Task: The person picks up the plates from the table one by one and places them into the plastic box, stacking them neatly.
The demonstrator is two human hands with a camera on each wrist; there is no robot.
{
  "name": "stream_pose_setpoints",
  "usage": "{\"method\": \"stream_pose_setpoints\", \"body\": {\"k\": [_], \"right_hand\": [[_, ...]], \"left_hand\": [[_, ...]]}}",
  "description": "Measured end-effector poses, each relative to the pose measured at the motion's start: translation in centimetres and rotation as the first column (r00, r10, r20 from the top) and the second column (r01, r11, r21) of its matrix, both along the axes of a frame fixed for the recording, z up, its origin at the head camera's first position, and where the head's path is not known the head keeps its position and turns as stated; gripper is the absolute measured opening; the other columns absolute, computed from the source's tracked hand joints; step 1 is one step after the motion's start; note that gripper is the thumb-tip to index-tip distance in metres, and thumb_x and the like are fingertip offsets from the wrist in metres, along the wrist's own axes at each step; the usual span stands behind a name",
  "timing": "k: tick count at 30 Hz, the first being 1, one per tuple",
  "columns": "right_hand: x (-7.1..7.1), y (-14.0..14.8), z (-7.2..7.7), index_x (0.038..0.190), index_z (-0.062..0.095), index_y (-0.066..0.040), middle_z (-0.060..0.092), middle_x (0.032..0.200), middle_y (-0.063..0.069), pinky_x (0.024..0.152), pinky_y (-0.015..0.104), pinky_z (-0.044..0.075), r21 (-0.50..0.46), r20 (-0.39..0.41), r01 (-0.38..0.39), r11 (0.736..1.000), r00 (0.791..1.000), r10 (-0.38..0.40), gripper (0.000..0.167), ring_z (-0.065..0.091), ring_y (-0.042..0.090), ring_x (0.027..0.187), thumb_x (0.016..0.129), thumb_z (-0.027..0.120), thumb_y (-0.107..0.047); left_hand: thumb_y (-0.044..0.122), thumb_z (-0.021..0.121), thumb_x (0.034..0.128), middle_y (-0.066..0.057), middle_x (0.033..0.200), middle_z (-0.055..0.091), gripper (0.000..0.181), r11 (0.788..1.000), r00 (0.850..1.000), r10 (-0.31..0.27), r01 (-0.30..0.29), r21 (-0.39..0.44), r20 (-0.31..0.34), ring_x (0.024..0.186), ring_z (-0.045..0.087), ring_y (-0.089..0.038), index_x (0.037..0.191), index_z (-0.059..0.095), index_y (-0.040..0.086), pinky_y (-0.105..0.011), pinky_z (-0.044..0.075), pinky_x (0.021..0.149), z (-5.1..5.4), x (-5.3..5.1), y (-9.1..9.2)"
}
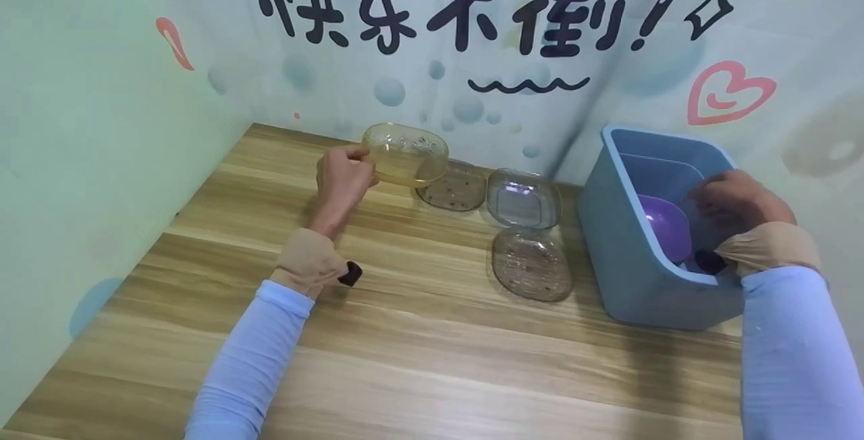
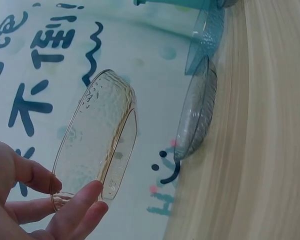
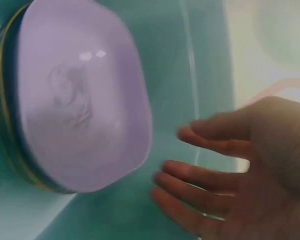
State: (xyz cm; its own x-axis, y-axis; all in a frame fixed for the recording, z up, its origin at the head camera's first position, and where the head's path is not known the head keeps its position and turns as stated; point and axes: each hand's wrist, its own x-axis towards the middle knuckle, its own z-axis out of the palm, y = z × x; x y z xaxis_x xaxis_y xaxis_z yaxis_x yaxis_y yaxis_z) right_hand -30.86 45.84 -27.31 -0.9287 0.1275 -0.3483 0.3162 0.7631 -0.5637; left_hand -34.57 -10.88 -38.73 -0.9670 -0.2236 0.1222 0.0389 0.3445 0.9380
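Observation:
My left hand pinches one end of a clear amber dish, raised and tilted at the back of the table. In the left wrist view, the thumb and fingers grip the rim of this amber dish. My right hand reaches inside the blue bin, fingers loosely spread and holding nothing. Beside it in the bin is a purple dish. The right wrist view shows the purple dish stacked against dark, gold-rimmed dishes, with a gap to the fingertips.
Three clear dishes lie on the wooden table: a brownish one behind the amber dish, a greyish one near the bin, and another brownish one in front. A printed cloth hangs behind the table.

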Motion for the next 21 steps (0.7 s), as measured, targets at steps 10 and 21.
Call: {"method": "stream_pose_setpoints", "body": {"k": [10,21], "right_hand": [[-1.1,-1.8,2.9,0.139,0.049,0.009,0.059,0.125,0.031,0.066,0.017,0.060,0.146,-0.342,0.043,0.988,0.939,0.010,0.062,0.064,0.002,0.078,0.103,0.055,-0.041],[1.2,-10.1,6.0,0.137,0.059,-0.004,0.063,0.129,0.022,0.069,0.012,0.058,0.176,-0.443,-0.032,0.984,0.890,0.108,0.052,0.065,-0.003,0.080,0.103,0.055,-0.042]], "left_hand": [[0.019,0.063,0.0943,-0.015,0.120,0.072,0.034,0.999,0.992,-0.034,0.033,-0.007,-0.123,0.079,0.080,-0.022,0.122,0.073,0.002,-0.016,0.057,0.060,1.1,1.3,1.6],[0.019,0.065,0.0917,-0.016,0.121,0.067,0.036,0.998,0.980,-0.070,0.069,-0.013,-0.185,0.075,0.079,-0.020,0.122,0.074,0.003,-0.018,0.052,0.053,2.0,3.1,4.2]]}}
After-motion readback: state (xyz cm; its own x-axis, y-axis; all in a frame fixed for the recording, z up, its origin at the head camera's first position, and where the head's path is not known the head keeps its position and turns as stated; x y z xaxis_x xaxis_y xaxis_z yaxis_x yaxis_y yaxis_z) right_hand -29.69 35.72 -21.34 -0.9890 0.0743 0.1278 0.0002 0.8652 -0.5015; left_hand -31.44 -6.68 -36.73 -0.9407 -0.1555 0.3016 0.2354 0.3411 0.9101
